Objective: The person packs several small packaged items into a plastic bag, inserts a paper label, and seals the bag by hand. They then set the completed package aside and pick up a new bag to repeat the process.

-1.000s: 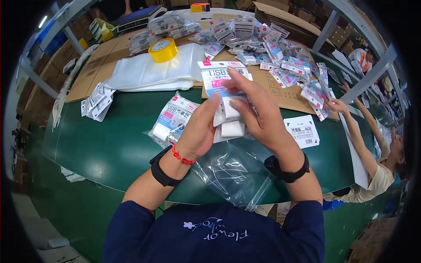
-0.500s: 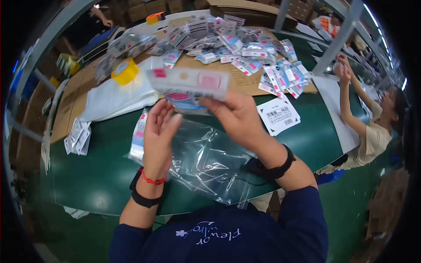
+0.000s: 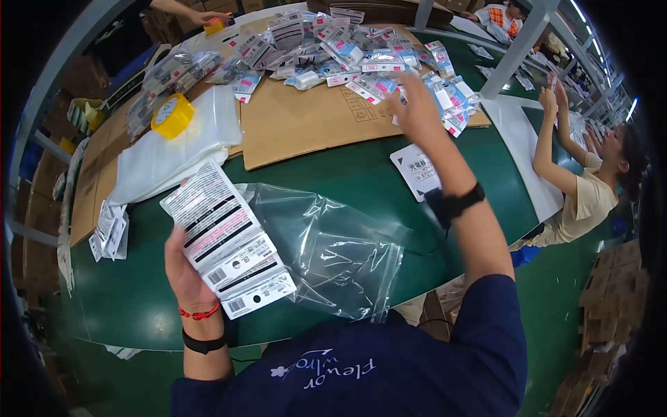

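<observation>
My left hand (image 3: 186,274) grips printed retail packets (image 3: 226,240), their backs covered in text, stripes and barcodes. At least two overlap, their header strips offset at the lower end. Beside them a clear plastic bag (image 3: 340,243) lies flat on the green table. My right hand (image 3: 420,111), slightly blurred, is over the near right part of a large heap of packets (image 3: 340,52). Its fingers are apart and nothing shows in them. Below my right forearm lie white printed labels (image 3: 415,170), partly covered by the arm.
Cardboard (image 3: 299,135) lies under the heap. To the left are clear bags (image 3: 187,149) with a yellow tape roll (image 3: 172,116) on top, and small white packets (image 3: 110,233). A metal post (image 3: 517,52) rises at right, near a co-worker (image 3: 583,174). Another person's hand (image 3: 205,17) touches an orange tape roll (image 3: 219,25).
The packet from my right hand is now with others in my left hand, backs up. My right hand has moved away toward the heap. At upper left, another person's hand has reached the orange tape roll.
</observation>
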{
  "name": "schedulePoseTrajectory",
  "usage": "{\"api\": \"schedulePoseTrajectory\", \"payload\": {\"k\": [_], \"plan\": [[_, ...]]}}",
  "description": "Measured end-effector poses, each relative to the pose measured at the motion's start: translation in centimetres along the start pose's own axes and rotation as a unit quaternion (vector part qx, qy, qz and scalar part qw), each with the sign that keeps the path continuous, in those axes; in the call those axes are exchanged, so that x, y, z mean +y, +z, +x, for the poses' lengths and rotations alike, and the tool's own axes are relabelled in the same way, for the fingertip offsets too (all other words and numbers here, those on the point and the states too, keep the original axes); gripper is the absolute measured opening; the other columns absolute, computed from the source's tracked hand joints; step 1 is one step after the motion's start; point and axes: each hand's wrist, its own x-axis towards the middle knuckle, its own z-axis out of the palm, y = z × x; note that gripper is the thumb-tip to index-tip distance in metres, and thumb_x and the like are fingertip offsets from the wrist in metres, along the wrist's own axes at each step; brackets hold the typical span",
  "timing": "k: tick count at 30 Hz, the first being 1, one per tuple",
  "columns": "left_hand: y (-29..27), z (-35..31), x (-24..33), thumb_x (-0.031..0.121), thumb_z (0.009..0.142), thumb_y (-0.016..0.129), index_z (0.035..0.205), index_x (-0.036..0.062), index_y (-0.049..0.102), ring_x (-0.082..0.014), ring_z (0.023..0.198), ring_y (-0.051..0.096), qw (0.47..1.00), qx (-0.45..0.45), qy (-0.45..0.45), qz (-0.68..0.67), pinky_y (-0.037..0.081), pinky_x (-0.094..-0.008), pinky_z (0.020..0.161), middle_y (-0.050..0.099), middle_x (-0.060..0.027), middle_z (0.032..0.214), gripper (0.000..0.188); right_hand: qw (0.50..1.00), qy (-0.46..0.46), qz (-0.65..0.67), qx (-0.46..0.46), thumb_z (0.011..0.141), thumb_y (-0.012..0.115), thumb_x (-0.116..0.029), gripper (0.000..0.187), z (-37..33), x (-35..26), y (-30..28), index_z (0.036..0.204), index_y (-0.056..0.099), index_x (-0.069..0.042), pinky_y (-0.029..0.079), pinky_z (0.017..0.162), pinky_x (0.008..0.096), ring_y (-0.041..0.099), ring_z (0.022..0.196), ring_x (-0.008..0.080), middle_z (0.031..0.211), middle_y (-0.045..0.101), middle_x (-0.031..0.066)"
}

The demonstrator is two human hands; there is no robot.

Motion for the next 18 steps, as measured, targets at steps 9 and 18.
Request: {"api": "schedulePoseTrajectory", "payload": {"k": [9,18], "plan": [[-1.1,0.1,-0.9,0.024,0.096,0.045,0.144,0.0058,0.031,-0.0256,0.117,0.054,0.997,0.054,0.057,0.01,0.045,-0.0387,0.1,0.051,-0.0137,0.132,0.054,0.942,0.087,0.074,-0.317,0.092,0.053,-0.024,0.05,0.9,-4.4,4.8,0.135,0.043,0.0,0.038,0.103,0.0387,0.048,0.122,0.0396,0.13,0.051,0.0267],[-2.8,-1.4,1.2,0.024,0.095,0.046,0.142,0.0052,0.034,-0.0253,0.116,0.055,0.992,0.094,0.075,-0.028,0.045,-0.0378,0.098,0.051,-0.0133,0.132,0.052,0.961,-0.111,-0.054,-0.248,0.075,0.057,0.009,0.044,1.3,2.2,0.4,0.114,0.065,-0.009,0.039,0.103,0.038,0.053,0.115,0.0348,0.123,0.059,0.0162]]}}
